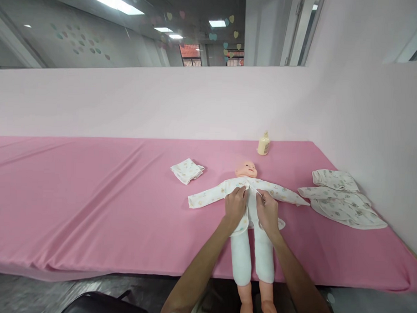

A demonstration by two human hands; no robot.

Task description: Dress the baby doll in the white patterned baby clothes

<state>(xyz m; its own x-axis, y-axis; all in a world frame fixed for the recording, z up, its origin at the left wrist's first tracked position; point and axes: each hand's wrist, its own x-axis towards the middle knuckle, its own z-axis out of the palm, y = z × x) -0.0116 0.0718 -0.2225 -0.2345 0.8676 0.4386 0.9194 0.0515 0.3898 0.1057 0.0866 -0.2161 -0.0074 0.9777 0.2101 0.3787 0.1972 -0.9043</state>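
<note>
A baby doll [247,169] lies on its back on the pink-covered table, its feet toward me and hanging past the front edge. It wears a white patterned baby shirt [207,196] with both long sleeves spread wide and the front partly open over a white body. My left hand [235,206] is closed on the shirt's left front edge at the chest. Close beside it, my right hand [267,210] pinches the right front edge. The fingertips of both hands are partly hidden by the cloth.
A folded patterned cloth [187,171] lies left of the doll's head. Behind the head stands a cream pump bottle [263,144] near the wall. More patterned baby clothes [344,200] are heaped at the right. A black chair [104,305] sits below the pink sheet [90,207].
</note>
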